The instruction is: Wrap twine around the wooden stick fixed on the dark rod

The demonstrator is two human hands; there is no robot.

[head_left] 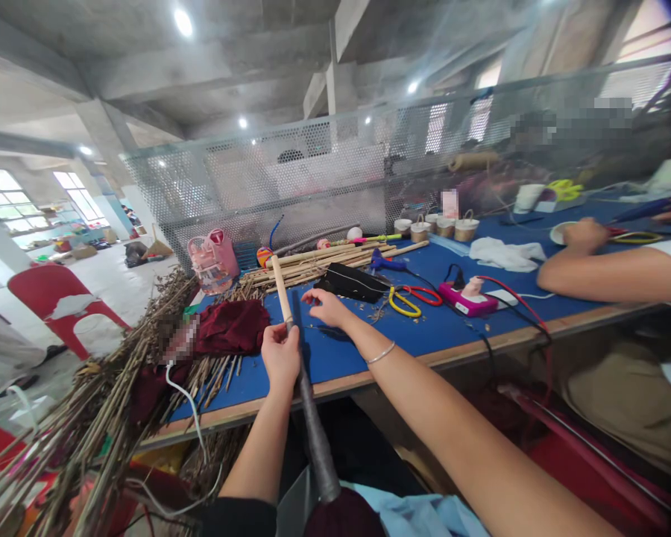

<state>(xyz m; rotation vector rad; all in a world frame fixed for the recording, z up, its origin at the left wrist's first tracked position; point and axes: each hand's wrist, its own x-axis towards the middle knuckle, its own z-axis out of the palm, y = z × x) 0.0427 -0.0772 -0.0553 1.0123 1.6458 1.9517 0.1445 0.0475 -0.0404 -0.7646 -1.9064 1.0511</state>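
A long stick (312, 414) runs from my lap up over the table edge, its lower part grey and wrapped, its upper end pale and bare. My left hand (281, 354) is closed around it where the grey part meets the pale part. To the right of the pale end, my right hand (325, 307) hovers over the blue table with its fingers apart and curved, holding nothing visible. Just beyond it lies a black cloth strip (353, 282). A dark red cloth (232, 327) rests left of the stick.
Dry stalks (109, 395) spread over the table's left end. Yellow-handled scissors (403, 302), a blue glue gun (388, 262), a pink power strip (467, 300) and cables lie to the right. Another person's arm (620, 268) rests on the table at far right. A mesh screen (291, 179) stands behind.
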